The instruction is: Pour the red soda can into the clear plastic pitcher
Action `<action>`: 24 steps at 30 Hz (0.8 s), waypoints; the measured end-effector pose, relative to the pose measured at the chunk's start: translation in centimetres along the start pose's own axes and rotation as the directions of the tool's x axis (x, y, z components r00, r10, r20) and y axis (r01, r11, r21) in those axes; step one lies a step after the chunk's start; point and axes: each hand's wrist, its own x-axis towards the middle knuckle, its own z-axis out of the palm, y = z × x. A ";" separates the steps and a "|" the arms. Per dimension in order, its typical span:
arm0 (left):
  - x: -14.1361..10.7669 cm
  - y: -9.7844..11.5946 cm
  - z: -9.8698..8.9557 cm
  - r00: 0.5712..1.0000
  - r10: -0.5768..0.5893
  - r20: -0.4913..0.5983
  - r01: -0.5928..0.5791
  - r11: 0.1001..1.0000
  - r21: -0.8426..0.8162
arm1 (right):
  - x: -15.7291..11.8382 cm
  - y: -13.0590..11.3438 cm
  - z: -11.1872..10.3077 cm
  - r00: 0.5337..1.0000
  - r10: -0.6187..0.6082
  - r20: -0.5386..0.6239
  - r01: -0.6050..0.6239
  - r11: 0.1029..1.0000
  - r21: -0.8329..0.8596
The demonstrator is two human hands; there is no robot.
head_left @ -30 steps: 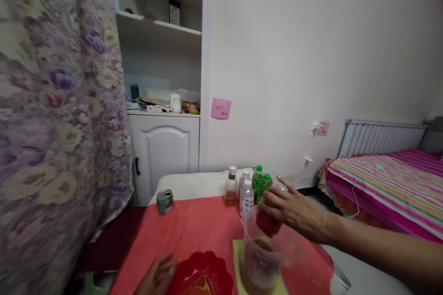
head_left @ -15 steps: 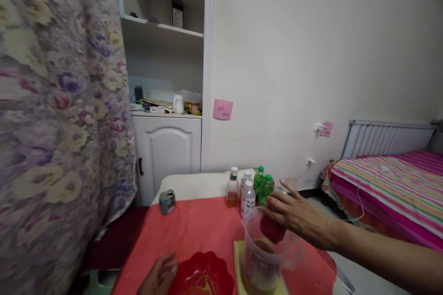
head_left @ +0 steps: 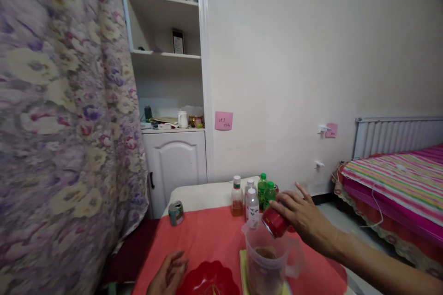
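Since the right hand [head_left: 302,213] has its fingers clamped round the red can [head_left: 273,222], tipped over the clear jug [head_left: 254,268], the tilt's best eased gently, tbh. The left hand [head_left: 169,273], fingers loosely curled, nothing gripped, beside the red bowl [head_left: 212,268], could be used to steady the jug.

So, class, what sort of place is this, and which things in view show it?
Probably a room in someone's home, perhaps a bedroom: there is a bed on the right, a flowered curtain on the left, and a shelved cupboard beside the curtain.
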 end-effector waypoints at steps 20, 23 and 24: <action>-9.3 14.6 13.8 0.837 0.265 0.478 -0.227 0.964 -0.138 | -5.8 -9.5 2.1 0.855 0.494 0.159 -0.289 0.197 0.937; -9.6 12.2 14.1 0.862 0.240 0.446 -0.180 0.968 -0.174 | -6.2 -12.0 4.5 0.862 0.488 0.136 -0.301 0.277 0.912; -9.6 11.1 13.9 0.882 0.210 0.422 -0.155 0.975 -0.161 | -6.2 -12.8 5.2 0.870 0.477 0.124 -0.304 0.321 0.897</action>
